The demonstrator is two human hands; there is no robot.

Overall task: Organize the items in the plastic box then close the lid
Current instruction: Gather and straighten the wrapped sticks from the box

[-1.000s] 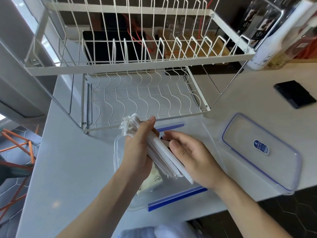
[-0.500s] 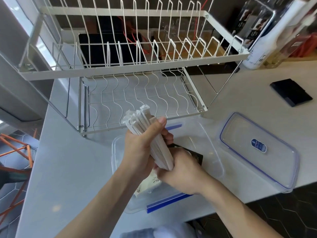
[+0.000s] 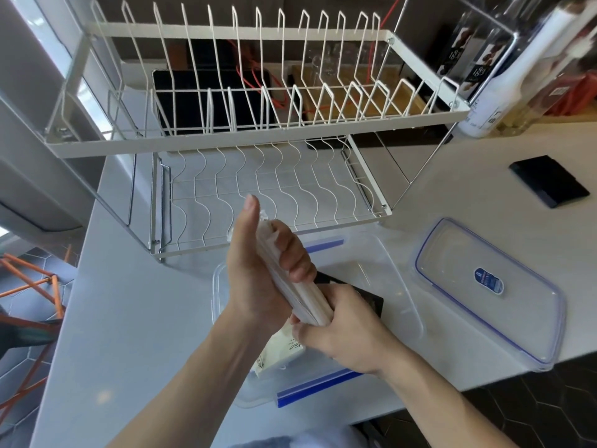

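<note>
A clear plastic box point(image 3: 400, 286) with blue clips sits on the white counter in front of me. Over it I hold a bundle of white paper-wrapped sticks point(image 3: 303, 295), tilted. My left hand point(image 3: 258, 273) wraps around the bundle's upper part, thumb pointing up. My right hand point(image 3: 349, 331) grips its lower end. Inside the box lie a cream sachet point(image 3: 281, 350) and a dark packet point(image 3: 371, 302), both partly hidden by my hands. The box's clear lid point(image 3: 491, 292), edged in blue with an oval label, lies flat on the counter to the right.
A white two-tier wire dish rack point(image 3: 258, 137) stands just behind the box. A black flat object point(image 3: 549, 181) lies at the right, bottles point(image 3: 504, 82) behind it. The counter's front edge runs close below the box and lid.
My left hand has slid up the bundle so only its tip shows above the fingers. My right hand has closed around the lower end.
</note>
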